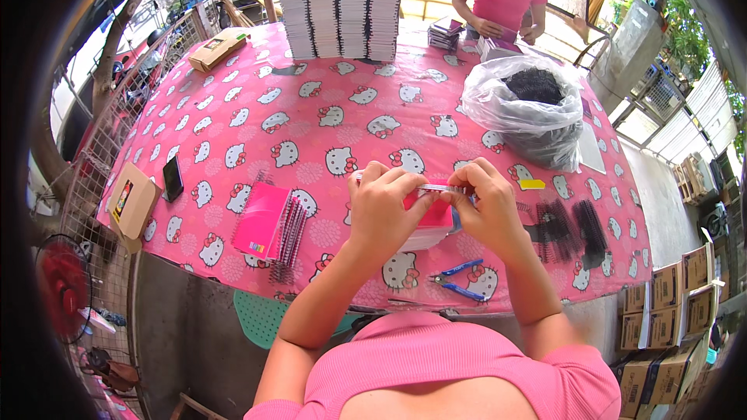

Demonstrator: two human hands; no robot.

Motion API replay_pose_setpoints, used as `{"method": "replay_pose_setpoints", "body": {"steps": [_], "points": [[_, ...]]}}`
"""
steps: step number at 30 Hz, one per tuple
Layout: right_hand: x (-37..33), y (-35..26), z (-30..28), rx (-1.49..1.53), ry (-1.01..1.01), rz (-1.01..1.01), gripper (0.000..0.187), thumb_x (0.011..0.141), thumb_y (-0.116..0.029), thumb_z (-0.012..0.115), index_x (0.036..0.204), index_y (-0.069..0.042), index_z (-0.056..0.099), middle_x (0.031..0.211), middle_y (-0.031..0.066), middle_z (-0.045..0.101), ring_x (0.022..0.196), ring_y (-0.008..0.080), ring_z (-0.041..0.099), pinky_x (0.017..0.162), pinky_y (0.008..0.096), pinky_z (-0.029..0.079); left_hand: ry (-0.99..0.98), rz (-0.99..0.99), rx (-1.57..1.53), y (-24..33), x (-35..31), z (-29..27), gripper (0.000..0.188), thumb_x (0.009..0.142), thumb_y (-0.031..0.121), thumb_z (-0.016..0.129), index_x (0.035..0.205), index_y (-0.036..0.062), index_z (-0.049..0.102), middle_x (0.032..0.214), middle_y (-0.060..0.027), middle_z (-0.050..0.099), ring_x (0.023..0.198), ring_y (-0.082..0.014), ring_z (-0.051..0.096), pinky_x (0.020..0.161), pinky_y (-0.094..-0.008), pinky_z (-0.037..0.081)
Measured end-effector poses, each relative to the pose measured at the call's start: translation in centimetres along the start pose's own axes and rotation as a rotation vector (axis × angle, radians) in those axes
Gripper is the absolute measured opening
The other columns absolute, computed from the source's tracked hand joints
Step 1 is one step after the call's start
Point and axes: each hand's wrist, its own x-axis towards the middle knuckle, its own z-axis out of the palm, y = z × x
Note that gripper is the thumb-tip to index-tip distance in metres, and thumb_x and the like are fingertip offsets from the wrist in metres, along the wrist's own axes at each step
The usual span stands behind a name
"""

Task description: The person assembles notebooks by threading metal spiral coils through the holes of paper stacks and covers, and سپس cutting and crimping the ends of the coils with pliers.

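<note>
My left hand (387,204) and my right hand (492,206) are closed on either end of a thin bound edge (437,187), apparently a notebook seen edge-on. Thumbs and fingertips pinch it above a stack of pink-covered paper (426,239). My fingers hide most of the held piece, and any coil in it is too small to make out. Blue-handled cutting pliers (461,284) lie spread near the table's front edge, below the stack. Black spiral coils (557,232) rest to the right of my right hand, with a second bunch (590,233) beside them.
Pink spiral notebooks (266,222) are piled at left, near a phone (173,179) and a cardboard box (132,206). A plastic bag of black coils (537,136) stands at right, behind a yellow piece (532,184). Tall notebook stacks (341,22) and another person (506,0) are across the table.
</note>
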Motion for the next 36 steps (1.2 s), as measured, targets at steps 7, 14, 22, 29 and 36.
{"method": "replay_pose_setpoints", "body": {"steps": [7, 14, 22, 29, 36], "points": [[-0.1, 1.5, -0.7, 0.039, -0.191, 0.034, 0.013, 0.079, -0.009, 0.067, 0.090, -0.003, 0.062, 0.087, 0.0129, 0.061, 0.083, 0.0327, 0.062, 0.073, 0.0400, 0.049, -0.059, 0.026, -0.055, -0.7, -0.5, -0.2, 0.019, 0.074, 0.028, 0.076, 0.086, 0.0138, 0.072, 0.080, 0.0022, 0.068, 0.086, -0.0188, 0.056, 0.083, -0.0397, 0.035], [-4.9, 19.7, -0.2, -0.253, -0.438, -0.041, 0.044, 0.074, -0.021, 0.073, 0.111, -0.004, 0.058, 0.104, 0.0175, 0.062, 0.098, 0.0345, 0.061, 0.083, 0.0399, 0.049, 0.040, 0.129, -0.150, -1.0, 0.4, 0.3, 0.027, 0.067, 0.029, 0.081, 0.085, 0.0123, 0.069, 0.086, 0.0006, 0.066, 0.090, -0.0205, 0.056, 0.082, -0.0403, 0.038], [-0.9, 16.4, 0.4, 0.247, 0.031, 0.308, 0.048, 0.069, -0.020, 0.075, 0.107, 0.000, 0.054, 0.092, 0.0148, 0.066, 0.088, 0.0227, 0.066, 0.076, 0.0364, 0.052, 0.051, 0.122, -0.163, -0.8, 0.7, 0.6, 0.028, 0.062, 0.020, 0.085, 0.079, 0.0086, 0.067, 0.078, -0.0021, 0.067, 0.082, -0.0217, 0.059, 0.078, -0.0382, 0.044], [2.0, 13.0, -2.8, 0.455, -0.313, 0.253, 0.036, 0.069, -0.004, 0.073, 0.103, 0.000, 0.061, 0.096, 0.0086, 0.065, 0.088, 0.0164, 0.060, 0.079, 0.0333, 0.050, -0.035, 0.087, -0.171, -0.6, 1.2, 0.7, 0.029, 0.062, 0.021, 0.085, 0.079, 0.0069, 0.066, 0.077, -0.0035, 0.066, 0.082, -0.0213, 0.059, 0.076, -0.0370, 0.046], [4.7, 10.7, -2.2, 0.271, -0.362, 0.239, 0.041, 0.062, -0.002, 0.073, 0.101, -0.001, 0.063, 0.084, 0.0008, 0.065, 0.081, 0.0136, 0.059, 0.071, 0.0307, 0.049, 0.047, 0.009, -0.242, -1.6, 1.3, -0.1, 0.041, 0.063, 0.016, 0.085, 0.097, 0.0065, 0.063, 0.093, -0.0059, 0.065, 0.090, -0.0222, 0.062, 0.080, -0.0351, 0.048]]}}
